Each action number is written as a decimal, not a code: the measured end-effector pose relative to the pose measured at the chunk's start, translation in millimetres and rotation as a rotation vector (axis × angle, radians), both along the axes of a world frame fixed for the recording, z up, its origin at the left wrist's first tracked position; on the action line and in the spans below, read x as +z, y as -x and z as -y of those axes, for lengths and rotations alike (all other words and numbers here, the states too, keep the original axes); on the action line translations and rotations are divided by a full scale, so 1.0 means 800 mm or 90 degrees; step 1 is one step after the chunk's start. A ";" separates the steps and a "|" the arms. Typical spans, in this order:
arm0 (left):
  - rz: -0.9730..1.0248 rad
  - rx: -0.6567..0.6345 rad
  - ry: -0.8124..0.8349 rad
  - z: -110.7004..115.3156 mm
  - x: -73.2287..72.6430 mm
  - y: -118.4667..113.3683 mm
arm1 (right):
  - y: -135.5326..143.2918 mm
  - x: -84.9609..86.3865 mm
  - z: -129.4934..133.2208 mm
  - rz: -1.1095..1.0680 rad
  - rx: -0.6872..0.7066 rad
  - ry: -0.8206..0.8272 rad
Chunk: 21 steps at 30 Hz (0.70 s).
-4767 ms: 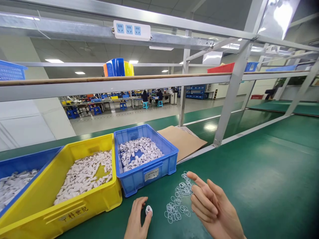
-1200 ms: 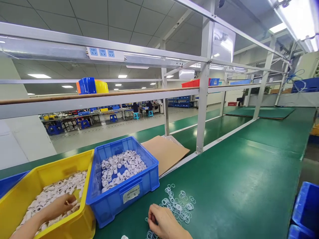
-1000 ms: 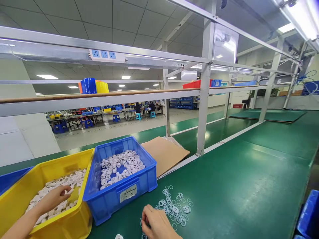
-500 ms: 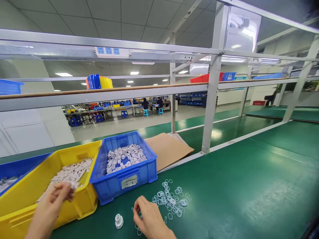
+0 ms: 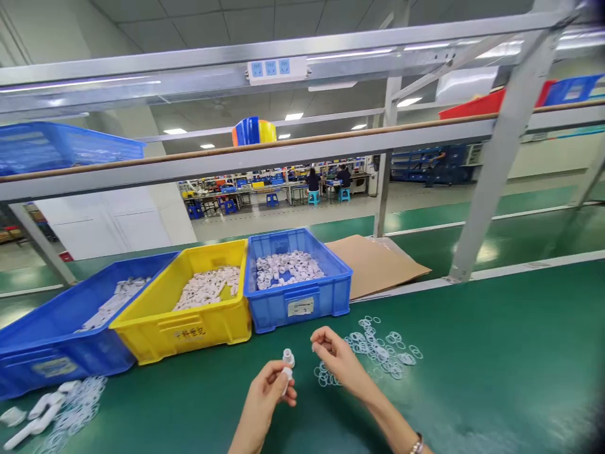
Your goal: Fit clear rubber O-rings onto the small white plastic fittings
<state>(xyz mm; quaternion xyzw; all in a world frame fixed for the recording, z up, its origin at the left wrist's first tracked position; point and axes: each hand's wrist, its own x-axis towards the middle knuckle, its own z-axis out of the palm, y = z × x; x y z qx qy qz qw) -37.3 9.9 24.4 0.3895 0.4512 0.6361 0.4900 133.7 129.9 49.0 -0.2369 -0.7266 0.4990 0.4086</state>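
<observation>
Between the thumb and fingers of my left hand (image 5: 262, 400) is a small white plastic fitting (image 5: 287, 374). Just behind it, a white flanged fitting (image 5: 288, 358) stands on the green tabletop (image 5: 472, 359). My right hand (image 5: 341, 360) hovers to the right, thumb and fingertips pinched together; whatever may be in the pinch is too small to make out. Beside and beneath that hand lies a loose spread of thin pale rings (image 5: 378, 347), partly hidden by it.
Behind my hands stand a blue bin (image 5: 265, 316) and a yellow bin (image 5: 142, 337), both with white parts. Another blue bin (image 5: 57, 353) is at left. White pipe pieces (image 5: 42, 413) lie by more rings (image 5: 78, 410). Cardboard (image 5: 378, 261) rests near a metal post (image 5: 491, 170).
My left hand has come from over the yellow bin to the table's middle, now with a white fitting. My right hand stays pinched near the rings. The view has swung left.
</observation>
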 end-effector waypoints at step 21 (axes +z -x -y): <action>0.139 -0.102 -0.036 0.004 0.013 -0.008 | -0.017 0.021 0.027 -0.383 0.441 0.401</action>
